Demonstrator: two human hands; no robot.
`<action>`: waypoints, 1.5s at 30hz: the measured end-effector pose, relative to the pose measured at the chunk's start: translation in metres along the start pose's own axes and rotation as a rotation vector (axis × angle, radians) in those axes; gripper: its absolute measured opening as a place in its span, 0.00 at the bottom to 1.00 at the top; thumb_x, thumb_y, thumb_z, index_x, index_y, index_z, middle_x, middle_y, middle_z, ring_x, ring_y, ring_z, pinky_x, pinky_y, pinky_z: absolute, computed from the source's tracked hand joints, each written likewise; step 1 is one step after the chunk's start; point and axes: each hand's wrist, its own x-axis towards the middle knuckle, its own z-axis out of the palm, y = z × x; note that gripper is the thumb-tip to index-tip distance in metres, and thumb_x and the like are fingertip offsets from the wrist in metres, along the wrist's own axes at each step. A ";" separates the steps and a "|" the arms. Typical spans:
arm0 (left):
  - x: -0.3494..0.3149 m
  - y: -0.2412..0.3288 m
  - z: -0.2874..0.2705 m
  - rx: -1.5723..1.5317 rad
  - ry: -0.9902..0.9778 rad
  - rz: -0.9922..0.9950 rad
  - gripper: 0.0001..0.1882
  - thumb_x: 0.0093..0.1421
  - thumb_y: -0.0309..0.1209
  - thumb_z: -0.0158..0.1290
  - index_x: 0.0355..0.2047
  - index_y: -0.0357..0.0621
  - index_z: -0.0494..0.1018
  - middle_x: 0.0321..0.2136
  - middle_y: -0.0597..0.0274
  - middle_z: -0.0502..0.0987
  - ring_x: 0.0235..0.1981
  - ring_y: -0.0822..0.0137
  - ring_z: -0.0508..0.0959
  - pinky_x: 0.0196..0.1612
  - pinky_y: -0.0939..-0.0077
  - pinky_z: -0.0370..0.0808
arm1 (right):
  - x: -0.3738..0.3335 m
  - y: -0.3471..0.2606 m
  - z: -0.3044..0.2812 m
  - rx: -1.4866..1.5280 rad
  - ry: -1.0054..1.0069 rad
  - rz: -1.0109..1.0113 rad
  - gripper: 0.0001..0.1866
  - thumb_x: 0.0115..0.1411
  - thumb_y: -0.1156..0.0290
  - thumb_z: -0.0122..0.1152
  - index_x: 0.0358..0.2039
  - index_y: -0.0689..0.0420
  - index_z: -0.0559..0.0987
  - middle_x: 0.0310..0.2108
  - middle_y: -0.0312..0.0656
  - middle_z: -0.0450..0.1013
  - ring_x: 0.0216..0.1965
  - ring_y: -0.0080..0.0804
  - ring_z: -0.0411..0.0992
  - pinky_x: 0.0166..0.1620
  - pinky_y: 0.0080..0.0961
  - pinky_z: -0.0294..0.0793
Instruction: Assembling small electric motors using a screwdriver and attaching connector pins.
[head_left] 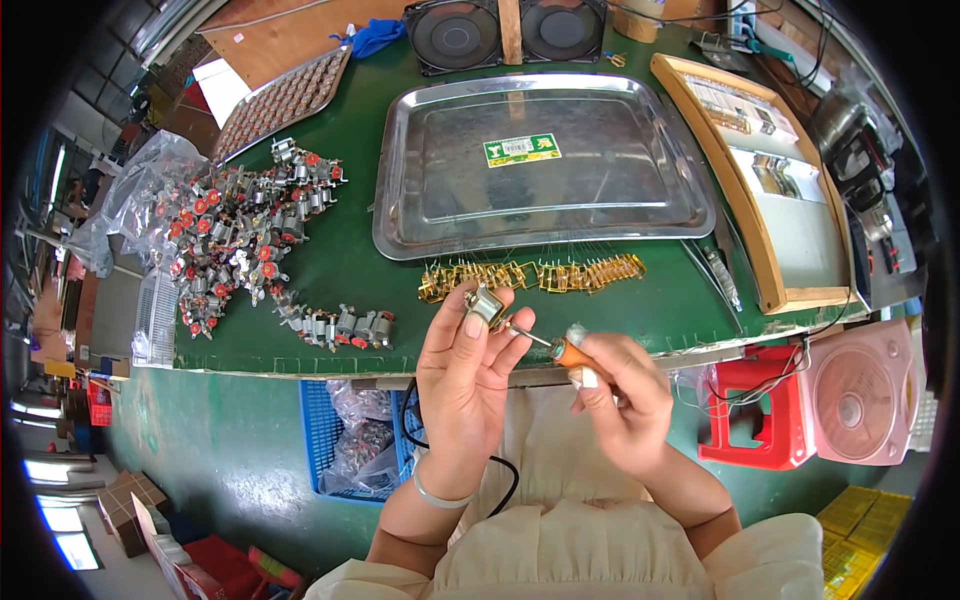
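My left hand point(465, 375) is raised just off the table's front edge, thumb and fingers closed on a small metal-cased electrical part point(486, 304). My right hand point(622, 392), with white coverings on some fingertips, grips an orange-handled screwdriver point(570, 354). Its thin metal shaft points left, and the tip meets or nearly meets the part's lower end; exact contact is hard to see. Beyond my hands lies a row of small yellow parts with fine wire leads point(590, 273). A curved line of silver parts point(345, 327) runs along the table edge to the left.
A large pile of silver parts with red ends point(225, 235) covers the table's left side. A metal tray point(545, 215) sits behind the yellow row, below two black fans point(455, 35). Tweezers point(712, 285) and a wooden-framed box point(770, 280) are on the right; a red stool point(755, 425) stands below.
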 end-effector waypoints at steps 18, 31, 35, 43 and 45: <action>0.000 0.001 -0.001 -0.046 -0.003 -0.059 0.17 0.58 0.28 0.45 0.49 0.39 0.60 0.41 0.52 0.71 0.38 0.63 0.75 0.39 0.76 0.76 | 0.002 -0.001 0.000 -0.096 -0.006 -0.111 0.15 0.53 0.81 0.51 0.44 0.65 0.70 0.33 0.46 0.70 0.28 0.27 0.68 0.27 0.18 0.67; -0.003 -0.002 0.001 0.144 -0.083 0.212 0.18 0.57 0.24 0.45 0.49 0.37 0.60 0.40 0.46 0.71 0.37 0.55 0.75 0.39 0.68 0.76 | -0.001 -0.002 0.006 0.385 -0.073 0.310 0.13 0.61 0.65 0.42 0.39 0.63 0.65 0.21 0.36 0.62 0.16 0.15 0.56 0.18 0.16 0.57; -0.006 -0.002 0.001 0.155 -0.086 0.232 0.18 0.57 0.24 0.45 0.48 0.37 0.60 0.40 0.46 0.71 0.37 0.55 0.75 0.39 0.68 0.76 | -0.003 0.000 0.003 -0.127 -0.028 -0.001 0.19 0.62 0.57 0.36 0.31 0.62 0.67 0.22 0.36 0.62 0.15 0.15 0.56 0.17 0.15 0.53; -0.005 -0.002 0.002 0.155 -0.095 0.193 0.18 0.57 0.24 0.46 0.48 0.38 0.60 0.40 0.46 0.71 0.37 0.55 0.75 0.39 0.69 0.76 | -0.003 -0.007 0.006 -0.203 0.033 -0.150 0.14 0.61 0.61 0.42 0.34 0.61 0.66 0.23 0.36 0.62 0.18 0.16 0.58 0.20 0.14 0.57; -0.007 -0.001 0.002 0.145 -0.105 0.205 0.18 0.57 0.24 0.46 0.48 0.38 0.60 0.40 0.46 0.71 0.37 0.55 0.75 0.39 0.69 0.76 | 0.000 -0.001 -0.004 -0.395 0.046 -0.296 0.13 0.61 0.63 0.44 0.36 0.61 0.66 0.24 0.37 0.63 0.18 0.16 0.59 0.21 0.13 0.58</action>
